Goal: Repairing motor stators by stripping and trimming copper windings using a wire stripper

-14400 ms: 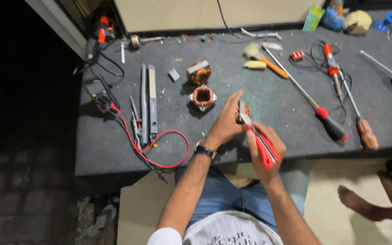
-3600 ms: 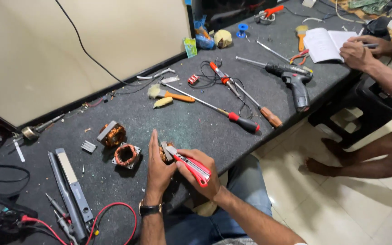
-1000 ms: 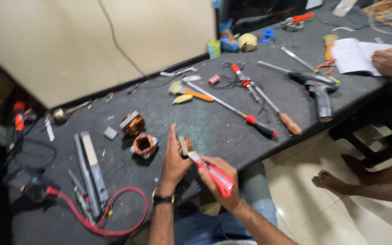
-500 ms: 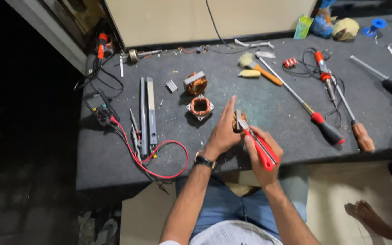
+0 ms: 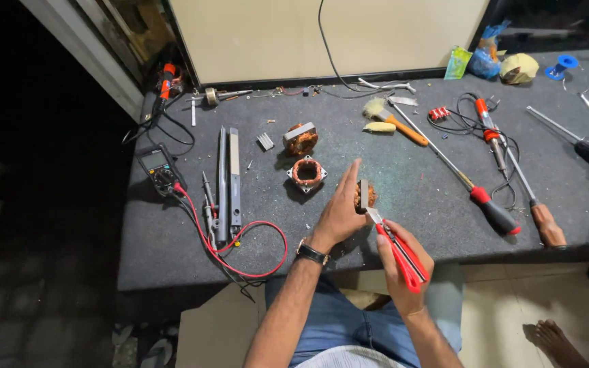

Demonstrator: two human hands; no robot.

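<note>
Blade tip of red utility knife (image 5: 402,256) in your right hand (image 5: 403,272) still at small copper coil (image 5: 366,196), pinched by left hand (image 5: 339,218) (near edge, as 0.5 s ago); cutting w/o change.

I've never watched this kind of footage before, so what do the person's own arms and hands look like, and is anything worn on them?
Both forearms are bare, with no sleeves or gloves in view. The left hand has a wristwatch with a dark band and a pale-rimmed face on its wrist. The right hand shows no watch, ring or strap that I can make out.
</note>
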